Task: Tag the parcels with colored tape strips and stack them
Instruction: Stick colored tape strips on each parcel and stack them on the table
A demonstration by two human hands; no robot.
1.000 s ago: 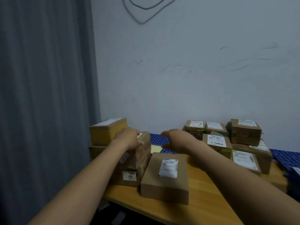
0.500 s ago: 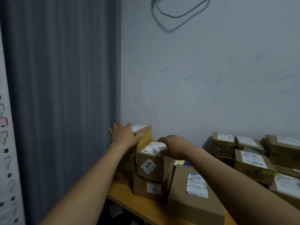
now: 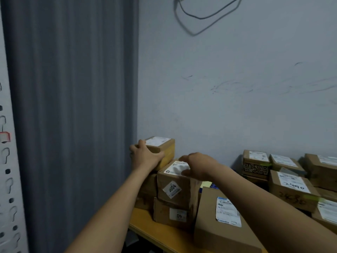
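Cardboard parcels stand stacked at the wooden table's (image 3: pixel 160 232) left end. My left hand (image 3: pixel 145 156) grips the near corner of the top parcel (image 3: pixel 162 148), which has yellow tape on its side and a white label. My right hand (image 3: pixel 197 167) hovers with loosely curved fingers over the white label of the labelled "3004" parcel (image 3: pixel 175 187); I cannot tell whether it touches. That parcel sits on a lower one marked "04" (image 3: pixel 171 214). No tape strip shows in either hand.
A large flat parcel (image 3: pixel 220 221) lies in front, under my right forearm. Several more labelled parcels (image 3: pixel 290 187) are stacked at the right against the wall. A grey curtain (image 3: pixel 73 115) hangs at the left, close to the stack. A cable hangs on the wall.
The view has swung left. My left hand moved from the front parcel up to the yellow-taped one. My right hand came over the "3004" parcel's label.
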